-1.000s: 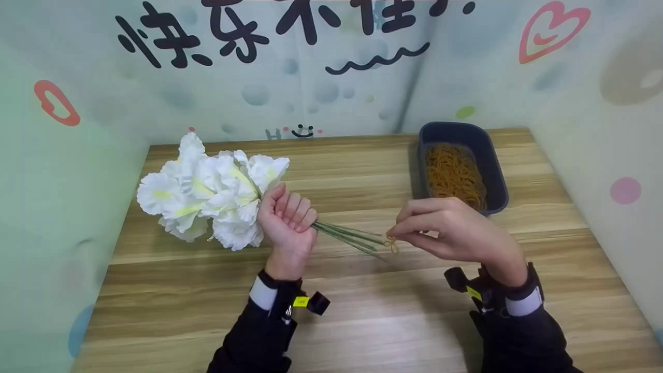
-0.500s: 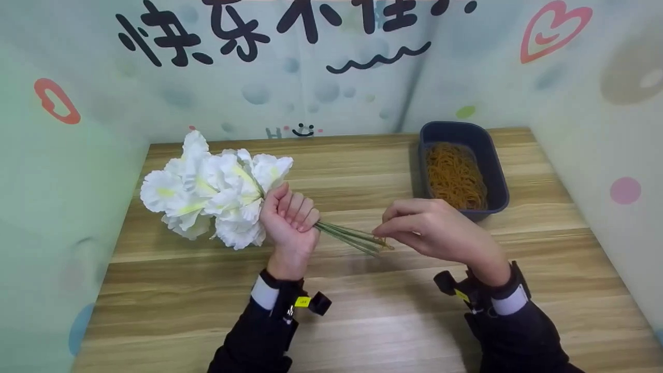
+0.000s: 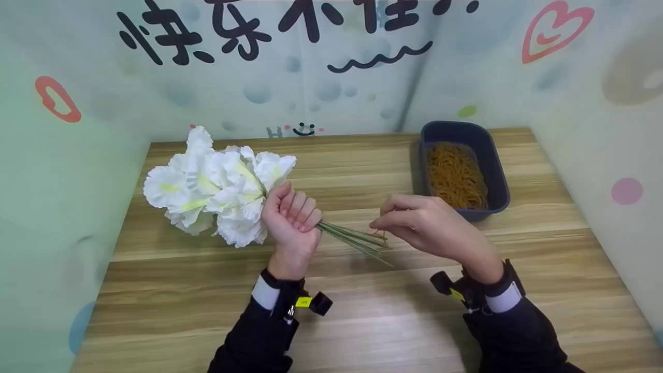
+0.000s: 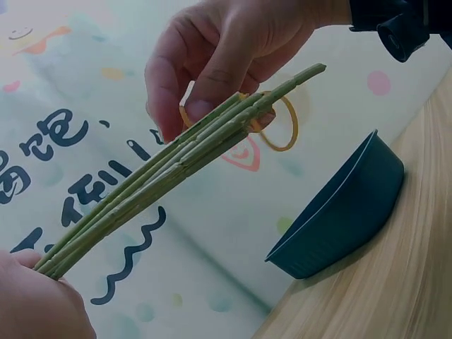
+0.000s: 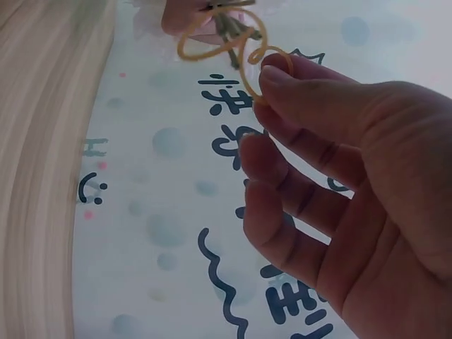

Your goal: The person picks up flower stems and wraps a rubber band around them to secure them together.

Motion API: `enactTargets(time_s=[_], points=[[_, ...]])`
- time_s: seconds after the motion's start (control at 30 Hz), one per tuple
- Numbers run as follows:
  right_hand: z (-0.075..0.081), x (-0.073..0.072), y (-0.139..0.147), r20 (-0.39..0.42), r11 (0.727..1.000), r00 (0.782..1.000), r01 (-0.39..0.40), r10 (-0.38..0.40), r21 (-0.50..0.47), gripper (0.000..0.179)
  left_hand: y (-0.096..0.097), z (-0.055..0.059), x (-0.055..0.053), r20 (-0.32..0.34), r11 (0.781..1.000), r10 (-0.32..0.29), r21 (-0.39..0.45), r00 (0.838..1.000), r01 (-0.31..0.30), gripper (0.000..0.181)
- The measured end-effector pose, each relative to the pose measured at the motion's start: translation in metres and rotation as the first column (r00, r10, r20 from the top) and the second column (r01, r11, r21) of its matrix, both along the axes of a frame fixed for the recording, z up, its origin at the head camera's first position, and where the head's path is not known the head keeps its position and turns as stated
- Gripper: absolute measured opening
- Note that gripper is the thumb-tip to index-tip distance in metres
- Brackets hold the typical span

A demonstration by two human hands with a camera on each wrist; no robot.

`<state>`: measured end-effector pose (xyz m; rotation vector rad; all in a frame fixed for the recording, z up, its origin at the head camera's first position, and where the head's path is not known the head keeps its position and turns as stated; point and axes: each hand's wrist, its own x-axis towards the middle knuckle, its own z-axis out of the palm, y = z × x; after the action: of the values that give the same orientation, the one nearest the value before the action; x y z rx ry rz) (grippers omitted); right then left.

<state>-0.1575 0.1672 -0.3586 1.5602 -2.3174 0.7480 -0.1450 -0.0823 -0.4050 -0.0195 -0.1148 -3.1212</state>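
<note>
I have the left hand (image 3: 291, 215) wrapped round the green stems (image 3: 352, 239), white flowers (image 3: 220, 191) to its left, the stem ends raised above the tabletop (image 3: 357, 316). My right hand (image 3: 427, 224) pinches a band (image 4: 296, 128), its loop at those ends; I can't tell whether it encircles them. Just beyond, the tub (image 3: 498, 178) holds more bands (image 3: 456, 176).

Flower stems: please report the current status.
Left hand grips flower stems. Right hand pinches rubber band near their ends, encircling unclear. Dark container farther back, apparently not blocking.
</note>
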Motion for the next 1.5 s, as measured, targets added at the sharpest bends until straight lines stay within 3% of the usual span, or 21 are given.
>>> enactTargets(time_s=[0.5, 0.8, 0.93, 1.03, 1.1, 1.13, 1.2, 1.5], points=[[-0.005, 0.0, -0.007, -0.032, 0.997, 0.997, 0.066, -0.067, -0.031, 0.01, 0.002, 0.002, 0.002, -0.021, 0.999, -0.05, -0.002, 0.999, 0.05, 0.048], [-0.012, 0.002, -0.018, 0.087, 0.987, 0.983, 0.16, -0.159, -0.012, 0.012, 0.004, 0.001, 0.002, -0.025, 0.995, -0.103, -0.001, 0.994, 0.103, 0.046], [-0.014, 0.002, -0.023, 0.245, 0.977, 0.952, 0.203, -0.182, -0.062, 0.012, 0.006, 0.0, 0.002, -0.035, 0.993, -0.118, 0.004, 0.992, 0.118, 0.046], [-0.016, 0.002, -0.025, 0.415, 0.97, 0.898, 0.212, -0.144, -0.122, 0.01, 0.008, -0.001, 0.002, -0.045, 0.991, -0.133, 0.007, 0.99, 0.133, 0.045], [-0.017, 0.002, -0.026, 0.491, 0.966, 0.865, 0.206, -0.106, -0.154, 0.01, 0.008, -0.001, 0.003, -0.049, 0.989, -0.144, 0.01, 0.988, 0.145, 0.045], [-0.017, 0.002, -0.026, 0.504, 0.966, 0.858, 0.202, -0.095, -0.161, 0.011, 0.009, -0.001, 0.003, -0.051, 0.989, -0.148, 0.013, 0.988, 0.149, 0.045], [-0.017, 0.001, -0.025, 0.503, 0.969, 0.861, 0.184, -0.078, -0.166, 0.013, 0.009, -0.001, 0.003, -0.053, 0.988, -0.154, 0.021, 0.987, 0.155, 0.045], [-0.018, -0.003, -0.021, 0.338, 0.994, 0.936, 0.108, -0.097, -0.016, 0.035, 0.008, 0.001, 0.004, -0.057, 0.987, -0.153, 0.03, 0.987, 0.155, 0.045]])
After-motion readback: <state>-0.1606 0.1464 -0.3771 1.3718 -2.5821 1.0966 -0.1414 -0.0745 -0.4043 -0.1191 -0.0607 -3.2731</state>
